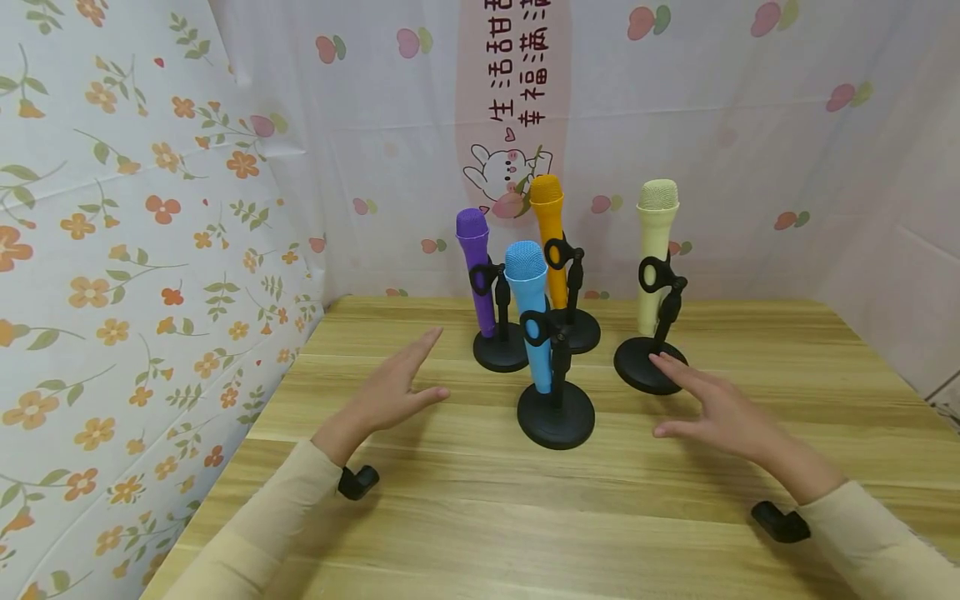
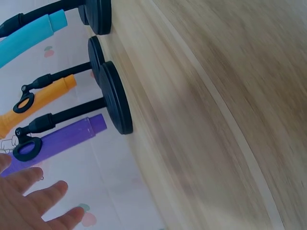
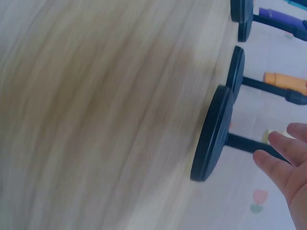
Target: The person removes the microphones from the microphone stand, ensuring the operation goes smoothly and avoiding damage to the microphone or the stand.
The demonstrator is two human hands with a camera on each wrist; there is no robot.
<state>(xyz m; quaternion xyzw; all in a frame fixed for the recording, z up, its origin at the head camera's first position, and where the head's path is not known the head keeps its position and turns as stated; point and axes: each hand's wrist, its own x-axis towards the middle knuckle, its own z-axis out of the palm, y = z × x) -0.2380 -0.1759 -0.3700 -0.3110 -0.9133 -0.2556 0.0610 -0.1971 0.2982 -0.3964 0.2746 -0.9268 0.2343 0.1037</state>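
Observation:
Several toy-like microphones stand upright on black round-based stands in the head view. The blue microphone [image 1: 528, 308] is nearest, with the purple microphone [image 1: 477, 267] behind it to the left and the orange microphone [image 1: 551, 233] behind it. A cream microphone [image 1: 656, 250] stands at the right. Over the table's left part, my left hand [image 1: 386, 393] has its fingers extended and thumb apart, holding nothing. My right hand [image 1: 723, 415] is also spread, its fingertips overlapping the edge of the cream microphone's stand base [image 1: 643, 367]; whether they touch it I cannot tell.
The wooden table [image 1: 480, 517] ends at the back against a pale curtain [image 1: 375, 167] with fruit prints and writing. A flower-patterned curtain [image 1: 127, 275] hangs at the left. Small black wrist mounts [image 1: 358, 482] sit below both wrists.

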